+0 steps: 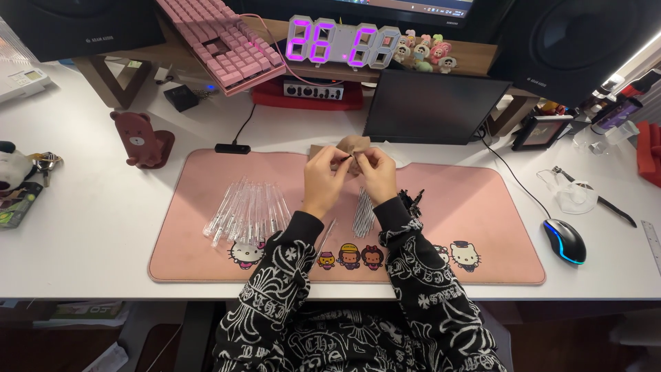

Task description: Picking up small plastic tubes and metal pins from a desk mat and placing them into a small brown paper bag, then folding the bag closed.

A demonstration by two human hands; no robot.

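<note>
Grip: both hands meet above the far middle of the pink desk mat; the left hand and right hand each pinch with thumb and forefinger at a small dark piece held between them, so both are closed narrow on it. What the piece is cannot be told; it is too small and partly hidden by the fingers.

Where the work sits: the pinched piece hangs above the mat, just in front of a brown paper packet and near the lower edge of a dark tablet screen.

Supplies, left: a fanned heap of clear plastic tubes lies on the mat beside the left forearm, apart from the hands.

Supplies, centre: a bundle of thin dark-and-white rods lies under the right wrist, with one loose clear tube next to the left sleeve.

Doing it well, as a judgement: keep the pinch close to the joining point, with the wrists lowered towards the mat for steadiness; a fine piece like this would likely slip or bend if gripped far from its end.

Risk: the right sleeve cuff hangs close over the rod bundle and could scatter it.

Surroundings: a computer mouse lies on the white desk, well apart to the right.
</note>
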